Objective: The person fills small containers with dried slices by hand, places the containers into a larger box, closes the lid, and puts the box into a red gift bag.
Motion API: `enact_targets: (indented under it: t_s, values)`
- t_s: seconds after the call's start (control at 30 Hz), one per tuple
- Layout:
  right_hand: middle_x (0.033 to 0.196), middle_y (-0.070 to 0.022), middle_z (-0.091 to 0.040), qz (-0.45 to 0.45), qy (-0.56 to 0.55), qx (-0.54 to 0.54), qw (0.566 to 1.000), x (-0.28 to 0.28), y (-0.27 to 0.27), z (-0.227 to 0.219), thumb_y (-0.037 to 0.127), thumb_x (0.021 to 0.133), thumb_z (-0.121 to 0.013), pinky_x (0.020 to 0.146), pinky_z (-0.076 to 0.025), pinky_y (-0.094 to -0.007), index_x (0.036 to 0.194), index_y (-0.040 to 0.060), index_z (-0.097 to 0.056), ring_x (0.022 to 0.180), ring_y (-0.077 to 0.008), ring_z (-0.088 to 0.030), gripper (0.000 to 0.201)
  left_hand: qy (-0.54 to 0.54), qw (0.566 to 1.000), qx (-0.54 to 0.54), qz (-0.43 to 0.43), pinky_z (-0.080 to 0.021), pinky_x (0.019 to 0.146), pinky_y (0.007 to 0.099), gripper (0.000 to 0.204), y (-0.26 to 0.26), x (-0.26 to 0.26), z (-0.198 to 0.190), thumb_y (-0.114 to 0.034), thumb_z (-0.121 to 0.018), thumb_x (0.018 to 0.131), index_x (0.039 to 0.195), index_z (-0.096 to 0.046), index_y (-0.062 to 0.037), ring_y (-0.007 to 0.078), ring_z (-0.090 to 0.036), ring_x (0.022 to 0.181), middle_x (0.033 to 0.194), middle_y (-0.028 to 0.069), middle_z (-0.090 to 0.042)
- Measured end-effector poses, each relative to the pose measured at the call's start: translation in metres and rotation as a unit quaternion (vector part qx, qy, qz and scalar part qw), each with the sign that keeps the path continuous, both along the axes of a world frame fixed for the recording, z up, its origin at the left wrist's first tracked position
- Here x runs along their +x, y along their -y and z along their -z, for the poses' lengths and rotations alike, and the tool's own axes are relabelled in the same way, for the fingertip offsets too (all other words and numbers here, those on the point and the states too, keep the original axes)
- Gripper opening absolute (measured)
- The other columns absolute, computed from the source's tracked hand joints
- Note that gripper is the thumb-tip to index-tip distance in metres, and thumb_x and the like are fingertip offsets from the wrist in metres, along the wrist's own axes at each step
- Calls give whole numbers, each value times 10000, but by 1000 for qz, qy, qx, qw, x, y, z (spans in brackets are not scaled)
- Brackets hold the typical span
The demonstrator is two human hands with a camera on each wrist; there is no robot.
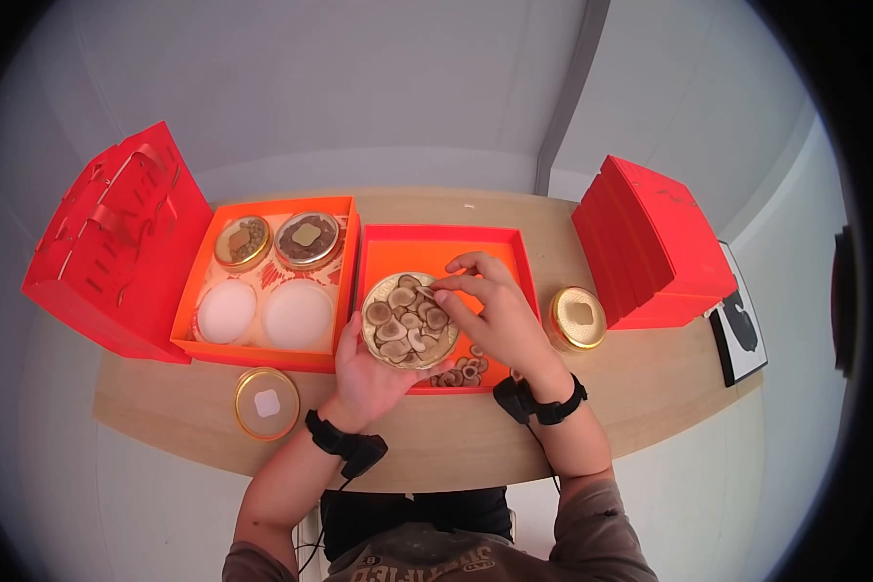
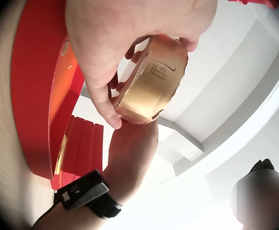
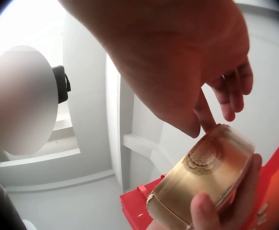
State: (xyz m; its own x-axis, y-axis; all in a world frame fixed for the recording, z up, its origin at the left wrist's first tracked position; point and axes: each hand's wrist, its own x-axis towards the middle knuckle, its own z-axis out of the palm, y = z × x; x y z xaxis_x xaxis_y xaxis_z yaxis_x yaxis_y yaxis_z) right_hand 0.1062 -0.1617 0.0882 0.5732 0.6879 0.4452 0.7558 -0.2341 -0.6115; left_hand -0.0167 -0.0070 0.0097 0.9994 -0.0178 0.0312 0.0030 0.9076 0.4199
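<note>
My left hand [image 1: 371, 376] grips a round, gold-edged jar [image 1: 369, 351] from its left and underside, above the front of an open red box [image 1: 443, 233]. Dried mushroom slices [image 1: 391, 331] fill the jar to its top. At the jar's upper right, the thumb and forefinger of my right hand [image 1: 500, 315] pinch a slice [image 1: 425, 291]; the other fingers are bent above. Loose slices [image 1: 448, 376] lie in the box's front right part. The left wrist view shows the left hand [image 2: 125, 43] around the jar's gold side [image 2: 149, 91]; the right wrist view shows the right hand [image 3: 187, 67] over the jar [image 3: 201, 177].
Left stands a box [image 1: 352, 281] with two filled jars [image 1: 242, 242] [image 1: 307, 240] and two white round recesses, beside a red bag [image 1: 116, 242]. A gold-rimmed lid [image 1: 268, 404] lies in front. Right are a gold lid [image 1: 578, 318], red boxes [image 1: 650, 242] and a framed picture [image 1: 742, 325].
</note>
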Motion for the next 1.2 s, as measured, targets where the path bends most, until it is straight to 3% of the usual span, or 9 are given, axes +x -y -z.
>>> enact_targets:
  t_s: [0.23, 0.43, 0.63, 0.7, 0.83, 0.93, 1.03, 1.1, 1.2]
  values:
    - [1171, -148, -605, -27, 8, 26, 999, -2, -2, -3, 173, 905, -733, 963, -493, -409, 1075, 55, -746, 1110, -316, -583, 208, -2, 1000, -10, 0, -385, 1084, 662, 807, 0, 0, 0, -715, -357, 965, 1584, -341, -198, 342, -439, 1427, 1592, 87, -416]
    - [1230, -159, -601, 11, -11, 6, 1000, 0, -2, 1, 166, 900, -734, 991, -489, -415, 1071, 58, -744, 1183, -334, -575, 203, 6, 1000, -11, 6, -382, 1089, 661, 801, -1, 0, 2, -711, -360, 967, 1584, -342, -201, 348, -417, 1446, 1592, 80, -417]
    - [1269, -164, -604, -44, 20, 2, 999, -2, -1, 1, 182, 913, -721, 1021, -474, -423, 1079, 65, -754, 1207, -348, -565, 206, 0, 1000, -16, 4, -387, 1083, 659, 800, -1, 0, 2, -710, -355, 969, 1585, -339, -199, 361, -418, 1442, 1592, 85, -416]
    - [1282, -165, -604, -24, -45, -2, 999, -4, 1, -1, 188, 920, -716, 1032, -467, -424, 1088, 60, -753, 1218, -350, -563, 215, 5, 1000, -16, 5, -388, 1081, 658, 800, -1, 0, 2, -710, -349, 971, 1586, -337, -199, 365, -421, 1439, 1593, 86, -414]
    - [1276, -171, -605, -31, -61, 14, 998, -4, 1, -7, 197, 921, -720, 1042, -462, -425, 1117, 37, -736, 1231, -350, -559, 254, 60, 997, -43, 28, -341, 1133, 668, 759, -4, 0, 6, -655, -328, 1008, 1593, -306, -171, 340, -380, 1470, 1613, 99, -372]
    - [1287, -183, -604, -39, -58, 26, 997, -9, 4, -13, 212, 928, -720, 1058, -455, -429, 1231, 15, -673, 1253, -358, -551, 364, 50, 998, -33, 20, -348, 1134, 657, 765, -3, -1, 1, -659, -331, 1004, 1591, -309, -168, 340, -381, 1470, 1608, 100, -380]
    - [1360, -228, -572, -26, -79, 13, 996, -13, 9, -16, 271, 915, -748, 1097, -432, -447, 1402, -10, -536, 1305, -386, -524, 601, 57, 998, -15, 15, -357, 1131, 643, 766, -2, -2, -4, -664, -336, 1000, 1582, -329, -166, 335, -404, 1452, 1594, 102, -403]
    - [1527, -240, -443, -60, -79, -42, 994, -16, 14, -14, 317, 868, -814, 1170, -363, -419, 1557, -24, -312, 1442, -334, -423, 917, 25, 999, -8, -18, -425, 1080, 575, 751, 2, -3, -8, -662, -340, 999, 1562, -370, -166, 330, -442, 1419, 1575, 91, -432]
    - [1575, -287, -362, -103, -88, -53, 989, -28, 20, -13, 328, 814, -858, 1218, -301, -421, 1591, -46, -190, 1499, -355, -340, 1091, 8, 999, -32, -34, -475, 1007, 501, 729, 5, -4, -7, -653, -354, 999, 1538, -408, -165, 321, -478, 1385, 1549, 75, -465]
